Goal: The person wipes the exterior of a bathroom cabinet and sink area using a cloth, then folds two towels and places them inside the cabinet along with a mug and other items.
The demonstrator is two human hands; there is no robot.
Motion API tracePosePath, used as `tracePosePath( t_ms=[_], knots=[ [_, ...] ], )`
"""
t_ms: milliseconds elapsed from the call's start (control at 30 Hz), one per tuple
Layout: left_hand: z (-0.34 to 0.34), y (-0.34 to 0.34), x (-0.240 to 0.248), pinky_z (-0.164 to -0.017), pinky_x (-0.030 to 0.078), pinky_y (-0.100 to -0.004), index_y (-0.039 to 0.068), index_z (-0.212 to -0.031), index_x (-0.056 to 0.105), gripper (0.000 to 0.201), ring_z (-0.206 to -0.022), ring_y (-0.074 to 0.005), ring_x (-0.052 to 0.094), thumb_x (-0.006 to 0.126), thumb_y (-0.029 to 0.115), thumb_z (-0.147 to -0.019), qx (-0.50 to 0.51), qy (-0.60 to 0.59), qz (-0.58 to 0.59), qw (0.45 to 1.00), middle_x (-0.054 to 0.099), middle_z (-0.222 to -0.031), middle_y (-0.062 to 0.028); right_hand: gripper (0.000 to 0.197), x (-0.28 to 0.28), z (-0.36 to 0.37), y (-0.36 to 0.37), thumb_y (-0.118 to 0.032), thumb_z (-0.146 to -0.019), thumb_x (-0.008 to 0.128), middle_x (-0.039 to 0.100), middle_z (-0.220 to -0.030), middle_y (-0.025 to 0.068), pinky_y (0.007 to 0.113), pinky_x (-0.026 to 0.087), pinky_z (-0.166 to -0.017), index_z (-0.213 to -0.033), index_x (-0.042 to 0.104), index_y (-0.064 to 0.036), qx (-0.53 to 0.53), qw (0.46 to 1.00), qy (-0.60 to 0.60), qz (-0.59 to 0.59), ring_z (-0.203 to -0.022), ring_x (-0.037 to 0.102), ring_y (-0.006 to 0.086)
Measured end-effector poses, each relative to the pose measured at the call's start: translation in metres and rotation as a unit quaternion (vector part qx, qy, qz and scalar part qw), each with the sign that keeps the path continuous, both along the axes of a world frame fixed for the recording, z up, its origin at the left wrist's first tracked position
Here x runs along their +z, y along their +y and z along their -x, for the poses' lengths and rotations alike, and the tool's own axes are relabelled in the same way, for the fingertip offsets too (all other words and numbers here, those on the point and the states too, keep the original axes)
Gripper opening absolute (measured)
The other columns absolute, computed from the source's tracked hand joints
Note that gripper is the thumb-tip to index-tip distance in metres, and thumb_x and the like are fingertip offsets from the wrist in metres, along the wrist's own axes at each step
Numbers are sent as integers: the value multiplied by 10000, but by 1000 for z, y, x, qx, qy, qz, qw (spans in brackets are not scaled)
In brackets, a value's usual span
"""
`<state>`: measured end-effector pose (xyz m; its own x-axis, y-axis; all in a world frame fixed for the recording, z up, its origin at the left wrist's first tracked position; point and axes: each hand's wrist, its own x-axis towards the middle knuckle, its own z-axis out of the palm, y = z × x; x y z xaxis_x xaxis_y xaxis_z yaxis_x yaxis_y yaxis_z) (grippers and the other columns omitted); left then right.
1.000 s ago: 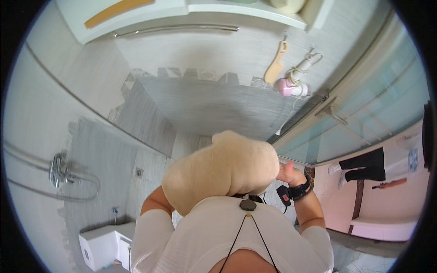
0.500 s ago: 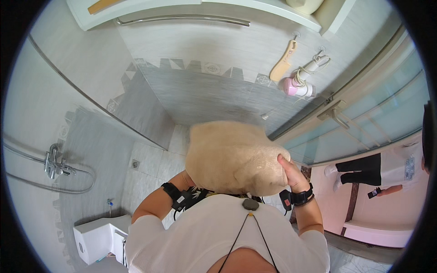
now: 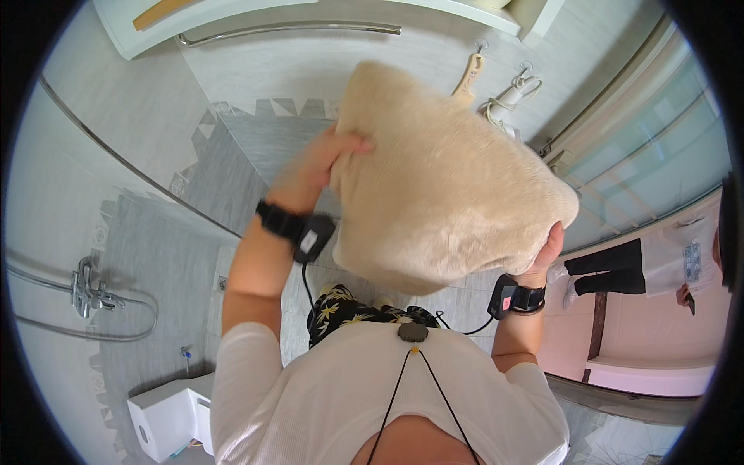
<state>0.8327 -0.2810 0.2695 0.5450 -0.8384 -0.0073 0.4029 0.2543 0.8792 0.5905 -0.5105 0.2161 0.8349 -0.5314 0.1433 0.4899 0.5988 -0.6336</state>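
Observation:
A beige plush cloth point(image 3: 442, 178), thick and soft like a towel or mat, hangs spread in front of my chest, its surface creased and sagging near the lower right. My left hand point(image 3: 332, 157) grips its left edge high up, thumb on the near face and the other fingers mostly hidden. Lower down, my right hand point(image 3: 549, 249) is closed on the right corner, thumb on the near face. The cloth is tilted, with one corner raised at the upper left. Both wrists carry black straps with small boxes.
Behind the cloth, a wooden-handled brush or comb point(image 3: 469, 76) and a white hair dryer point(image 3: 504, 105) hang on the wall. A metal rail point(image 3: 294, 29) runs below a white shelf. Shower tap point(image 3: 89, 291) left; toilet point(image 3: 167, 415) lower left; glass door point(image 3: 643, 163) right, another person point(image 3: 659, 263) beyond it.
The cloth has moved up and away from my body, turning from bunched to spread. My left hand has risen to its upper left edge; my right hand has gone outward and up.

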Motion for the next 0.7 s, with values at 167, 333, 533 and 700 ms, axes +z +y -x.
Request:
tracePosePath(
  t_ms=[167,333,533,700],
  knots=[
    [-64,-80,37,-764,460,-315,4,-1165,383,503,-889,-205,543,572,110,-711,-55,-12,-30,998,525,-1011,-120,573,35,-26,-7,-391,-792,422,411,-1220,144,426,336,-917,-1221,341,-20,-76,997,-30,-15,-1087,421,308],
    [-87,-102,64,-827,422,-303,73,-1254,281,556,-1014,-203,468,524,99,-755,-43,-104,92,989,450,-1118,-104,504,43,-55,-30,-319,-809,386,421,-1209,157,436,345,-910,-1208,358,-11,-96,993,-40,-47,-1082,427,315],
    [-124,-87,59,-848,409,-291,37,-1201,349,471,-1002,-183,477,522,97,-767,-30,-76,109,991,468,-1106,-102,529,44,-94,-34,-267,-756,468,435,-1192,166,438,362,-900,-1203,361,-5,-55,997,-38,-25,-1066,439,324],
    [-163,-58,56,-835,417,-293,14,-1161,392,431,-998,-186,485,528,67,-755,11,-72,111,991,487,-1093,-112,538,51,-144,-39,-252,-742,485,443,-1182,171,432,357,-906,-1203,359,-4,-11,1000,-10,-23,-1060,444,325]
  ],
)
